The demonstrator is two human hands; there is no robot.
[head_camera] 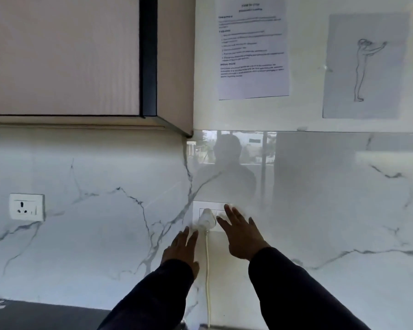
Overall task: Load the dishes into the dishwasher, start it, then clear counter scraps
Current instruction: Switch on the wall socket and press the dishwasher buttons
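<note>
White marble-look wall, both hands reaching for the plugged socket.

Glossy grey-veined tiles covered the wall (100, 234), smooth enough to mirror a person's dim outline. A flat white switch plate (218, 207) sat at mid-wall with a rounded white plug (206, 220) pushed into it; its cord (208, 270) ran straight down, long axis vertical, toward the dark worktop (45, 316). The left hand (181, 250), in a dark sleeve, stretched up with fingers straight and together, tips just under the plug. The right hand (242, 236) was spread wide, fingers splayed, tips at the plate; contact could not be told through blur. A second socket (27, 207) sat well apart at left, beneath a matte cabinet (62, 55). Two paper sheets (253, 47) hung above.
</note>
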